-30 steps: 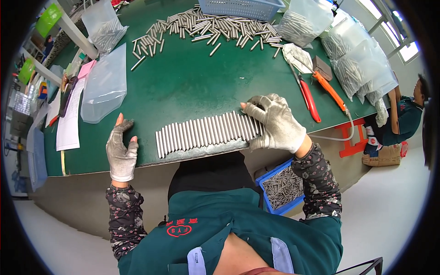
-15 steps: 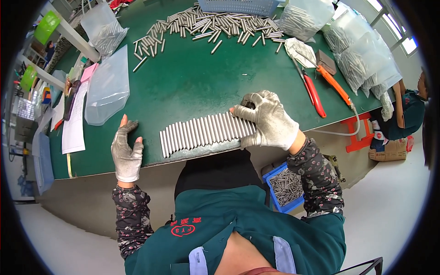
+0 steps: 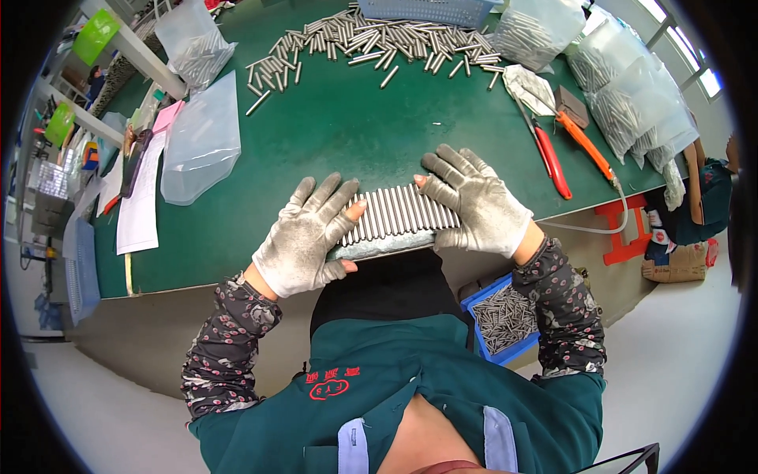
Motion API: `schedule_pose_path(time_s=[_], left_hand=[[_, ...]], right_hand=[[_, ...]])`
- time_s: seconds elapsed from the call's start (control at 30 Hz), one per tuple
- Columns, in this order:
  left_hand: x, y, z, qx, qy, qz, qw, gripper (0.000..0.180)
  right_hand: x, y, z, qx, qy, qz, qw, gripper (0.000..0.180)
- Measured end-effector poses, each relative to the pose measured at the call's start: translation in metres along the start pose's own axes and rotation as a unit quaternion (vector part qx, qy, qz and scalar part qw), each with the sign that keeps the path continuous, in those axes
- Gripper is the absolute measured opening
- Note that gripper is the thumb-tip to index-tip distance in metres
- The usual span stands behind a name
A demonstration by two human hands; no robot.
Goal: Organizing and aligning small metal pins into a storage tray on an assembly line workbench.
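A tight row of slim steel pins (image 3: 399,210) lies side by side near the front edge of the green table (image 3: 332,122). My left hand (image 3: 304,237), in a soiled white glove, rests at the row's left end with its fingers spread and covers some pins there. At the opposite end my right hand (image 3: 483,207), gloved alike, lies with outstretched fingers against the pins. Bare thumb tips poke out of both gloves. A pale grey strip (image 3: 387,247) shows along the table edge below the row.
Loose pins (image 3: 355,39) are heaped at the back, beside a blue basket (image 3: 430,9). Bags of pins (image 3: 624,107) stand far right, near red-handled pliers (image 3: 550,162) and an orange-handled tool (image 3: 586,146). A flat plastic bag (image 3: 201,142) lies left. Below sits a blue bin (image 3: 505,320).
My left hand has come right onto the row's left end, and the row now looks shorter, partly covered by that hand. My right hand's fingers have stretched out. The view has shifted slightly.
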State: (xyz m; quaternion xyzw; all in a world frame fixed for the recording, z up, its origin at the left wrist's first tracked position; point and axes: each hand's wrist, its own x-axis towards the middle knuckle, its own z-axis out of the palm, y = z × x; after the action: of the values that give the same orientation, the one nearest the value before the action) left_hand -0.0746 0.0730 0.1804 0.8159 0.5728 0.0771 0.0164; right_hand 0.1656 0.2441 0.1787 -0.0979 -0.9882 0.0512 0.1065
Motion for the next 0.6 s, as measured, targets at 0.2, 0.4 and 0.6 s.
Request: schedule_pose_path(time_s=[0.2,0.4,0.6], left_hand=[[0.015,0.006,0.000,0.009,-0.003,0.020,1.000,0.078],[0.018,0.006,0.000,-0.003,0.001,0.022,1.000,0.079],[0.028,0.014,-0.003,-0.029,0.074,-0.046,0.996,0.074]], right_hand=[[-0.012,0.010,-0.001,-0.011,-0.003,0.008,1.000,0.078],[-0.012,0.010,0.001,0.013,0.019,0.012,1.000,0.081],[0.004,-0.011,-0.005,0.056,0.061,0.048,0.995,0.082]])
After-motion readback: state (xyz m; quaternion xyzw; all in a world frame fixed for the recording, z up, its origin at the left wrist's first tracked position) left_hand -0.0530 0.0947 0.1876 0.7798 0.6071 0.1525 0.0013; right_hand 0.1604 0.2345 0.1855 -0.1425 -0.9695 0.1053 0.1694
